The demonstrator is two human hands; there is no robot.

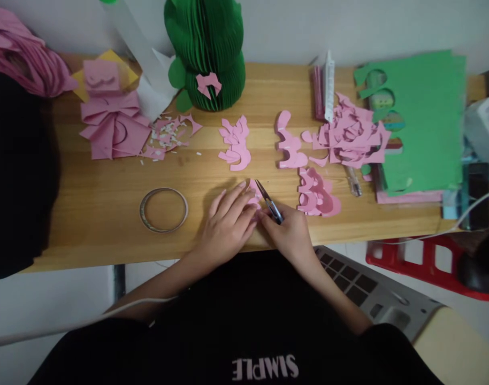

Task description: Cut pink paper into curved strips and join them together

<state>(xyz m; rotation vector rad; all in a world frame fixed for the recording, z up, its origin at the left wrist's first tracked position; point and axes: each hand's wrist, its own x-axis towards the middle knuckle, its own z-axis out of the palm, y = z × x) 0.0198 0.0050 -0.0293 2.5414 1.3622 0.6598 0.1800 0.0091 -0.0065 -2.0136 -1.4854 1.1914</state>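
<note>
My left hand lies flat near the table's front edge, fingers stretched out and touching a small pink paper piece. In my right hand is a pair of scissors, fingers wrapped round the handles and blades pointing away to the upper left, right beside that piece. Part of the piece is covered by my left fingers. Farther back lies a pink cut-out. To the right are a scalloped pink cut-out and a stack of scalloped pink pieces.
A tape roll sits left of my hands. At the back stands a green honeycomb paper shape with a pink paper bow. Pink scraps and green sheets lie right; folded pink paper lies left.
</note>
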